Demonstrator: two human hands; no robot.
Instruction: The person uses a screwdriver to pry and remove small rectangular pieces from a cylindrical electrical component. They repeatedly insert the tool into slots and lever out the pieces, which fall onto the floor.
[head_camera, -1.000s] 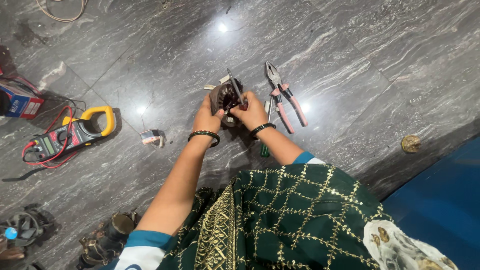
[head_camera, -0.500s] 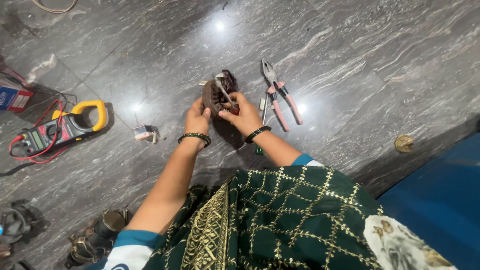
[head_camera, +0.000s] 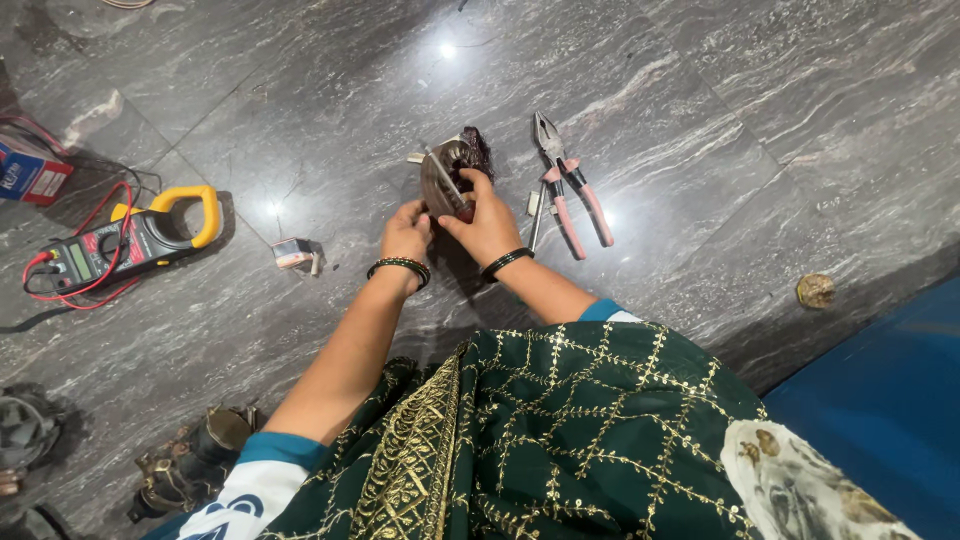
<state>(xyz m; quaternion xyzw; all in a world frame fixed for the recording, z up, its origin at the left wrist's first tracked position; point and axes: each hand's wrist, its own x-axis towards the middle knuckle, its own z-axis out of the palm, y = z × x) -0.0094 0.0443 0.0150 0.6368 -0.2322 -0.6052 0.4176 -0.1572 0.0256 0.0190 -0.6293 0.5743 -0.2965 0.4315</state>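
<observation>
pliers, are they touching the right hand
Apart: the head view shows bare grey floor between the pink-handled pliers and the right hand, which grips the motor part.

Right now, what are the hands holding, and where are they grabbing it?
Both hands grip a small round motor part above the floor: the left hand at its lower left edge, the right hand at its lower right side.

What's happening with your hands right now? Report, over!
Left hand and right hand both gripping the small motor part above the grey stone floor. Pink-handled pliers lying just right of it. Yellow clamp meter far left. Nothing blocking.
</observation>
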